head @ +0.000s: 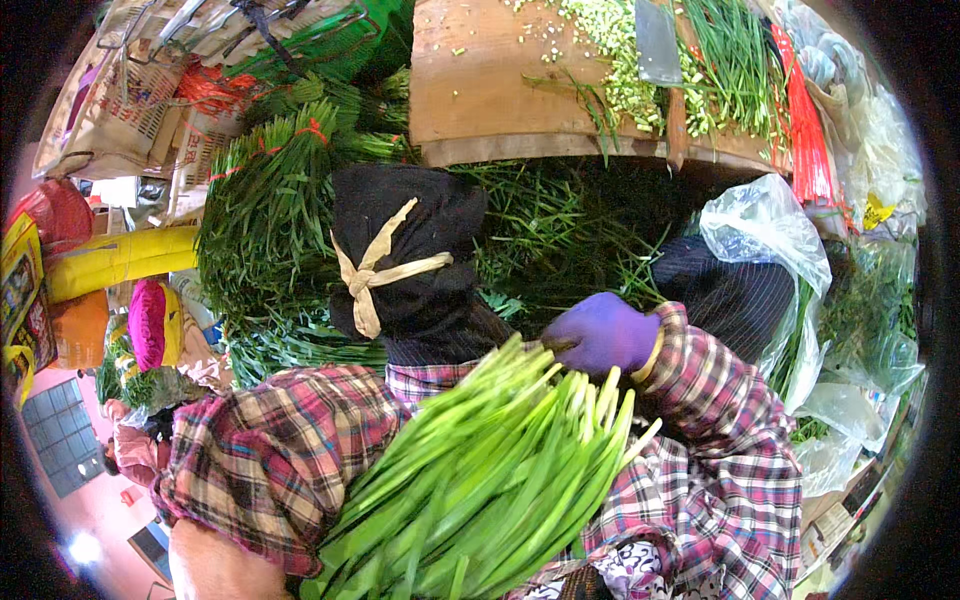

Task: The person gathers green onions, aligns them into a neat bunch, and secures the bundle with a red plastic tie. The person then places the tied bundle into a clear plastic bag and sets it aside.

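A loose bunch of Chinese chives point(480, 465) lies slantwise across my chest and lap, with its pale stem ends at the upper right. My right hand point(604, 334), in a purple glove, is curled at those stem ends; its fingertips are hidden, so whether it grips any stems is unclear. My left hand is out of view; only the bare forearm below a plaid sleeve point(277, 457) shows at lower left. A black cloth point(409, 247), tied with a cream strip, wraps my knee. Loose chive leaves point(540, 225) lie in the dark space beyond it.
A wooden board point(495, 90) ahead bears chopped stem pieces point(637, 94), loose chives point(731, 60) and a cleaver point(658, 45). Red strings point(806, 127) hang at its right. Tied chive bundles point(270, 180) are stacked at left. Clear plastic bags point(772, 232) stand at right.
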Tool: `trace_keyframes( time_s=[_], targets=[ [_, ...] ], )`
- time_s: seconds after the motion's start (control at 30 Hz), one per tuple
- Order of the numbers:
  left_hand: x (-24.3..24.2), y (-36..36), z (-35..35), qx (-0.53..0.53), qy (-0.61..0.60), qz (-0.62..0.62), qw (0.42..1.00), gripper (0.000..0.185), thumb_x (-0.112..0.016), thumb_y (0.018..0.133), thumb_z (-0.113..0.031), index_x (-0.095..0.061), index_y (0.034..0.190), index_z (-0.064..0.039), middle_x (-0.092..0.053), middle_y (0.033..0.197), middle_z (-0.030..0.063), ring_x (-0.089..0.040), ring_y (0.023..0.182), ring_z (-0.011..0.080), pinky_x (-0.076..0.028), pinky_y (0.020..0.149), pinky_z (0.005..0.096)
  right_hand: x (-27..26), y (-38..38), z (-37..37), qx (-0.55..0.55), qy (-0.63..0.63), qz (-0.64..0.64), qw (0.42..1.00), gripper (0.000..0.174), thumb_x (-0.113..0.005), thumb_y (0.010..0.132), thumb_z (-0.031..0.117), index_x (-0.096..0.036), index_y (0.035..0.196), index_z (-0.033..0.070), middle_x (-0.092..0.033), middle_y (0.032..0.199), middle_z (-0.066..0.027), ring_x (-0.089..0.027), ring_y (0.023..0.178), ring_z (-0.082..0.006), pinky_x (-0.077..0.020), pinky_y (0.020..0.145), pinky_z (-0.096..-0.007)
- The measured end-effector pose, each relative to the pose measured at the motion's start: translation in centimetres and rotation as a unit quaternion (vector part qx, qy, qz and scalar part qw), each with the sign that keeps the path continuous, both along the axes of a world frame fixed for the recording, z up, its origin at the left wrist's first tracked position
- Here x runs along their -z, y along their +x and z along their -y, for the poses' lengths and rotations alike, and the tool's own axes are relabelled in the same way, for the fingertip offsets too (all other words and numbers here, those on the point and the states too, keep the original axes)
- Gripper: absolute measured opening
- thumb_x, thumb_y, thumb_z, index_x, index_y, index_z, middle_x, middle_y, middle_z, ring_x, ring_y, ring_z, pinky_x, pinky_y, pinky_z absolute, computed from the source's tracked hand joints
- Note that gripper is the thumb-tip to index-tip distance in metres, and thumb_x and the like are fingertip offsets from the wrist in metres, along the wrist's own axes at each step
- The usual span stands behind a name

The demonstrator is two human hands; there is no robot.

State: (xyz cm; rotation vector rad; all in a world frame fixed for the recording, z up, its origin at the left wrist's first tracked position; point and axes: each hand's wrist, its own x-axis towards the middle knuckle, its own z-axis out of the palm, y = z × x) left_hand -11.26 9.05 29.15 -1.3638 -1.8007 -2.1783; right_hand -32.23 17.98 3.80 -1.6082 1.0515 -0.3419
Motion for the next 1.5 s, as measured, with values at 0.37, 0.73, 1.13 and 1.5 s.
trace_keyframes(
  time_s=[0.37,0.73,1.13,1.5],
  targets=[
    [3.3,-2.4,7.0,0.171,0.118,-0.067,0.976,0.028,-0.041,0.092,-0.022,-0.057,0.105,-0.003,-0.061,0.074,0.0144,-0.058,0.061,0.0228,-0.047,0.057,0.0374,-3.8,-8.0,0.3,0.298,0.087,0.277,0.909,0.053,-0.069,0.079,0.017,-0.047,0.125,0.000,-0.057,0.117,-0.0107,-0.056,0.096,-0.0117,-0.0470,0.079,-0.0264],
    [16.2,-3.6,20.7,0.005,0.327,-0.035,0.944,0.062,-0.038,0.096,-0.015,0.001,0.143,-0.008,-0.064,0.073,0.0096,-0.059,0.059,0.0181,-0.048,0.058,0.0290,-3.0,0.2,4.8,0.162,0.179,0.573,0.783,0.091,-0.065,0.074,0.052,-0.026,0.137,-0.001,-0.037,0.136,-0.0131,-0.038,0.124,-0.0203,-0.0304,0.104,-0.0357],
    [22.6,-1.3,24.7,-0.047,0.389,0.127,0.911,0.027,-0.074,0.072,-0.020,-0.055,0.086,-0.008,-0.050,0.074,0.0001,-0.054,0.071,0.0122,-0.040,0.072,0.0275,0.3,-1.8,4.1,0.199,0.132,0.496,0.835,0.089,-0.073,0.072,0.039,-0.027,0.137,-0.001,-0.038,0.137,-0.0096,-0.034,0.126,-0.0165,-0.0252,0.105,-0.0306],
    [24.6,2.5,24.7,-0.043,0.404,0.079,0.910,0.018,-0.069,0.078,-0.019,-0.054,0.079,-0.008,-0.055,0.079,0.0019,-0.053,0.079,0.0153,-0.041,0.078,0.0292,-0.8,-1.0,3.7,0.464,-0.131,0.214,0.850,0.021,-0.065,0.078,0.010,-0.063,0.097,0.002,-0.063,0.095,-0.0077,-0.059,0.087,-0.0183,-0.0458,0.076,-0.0298]
  ],
)
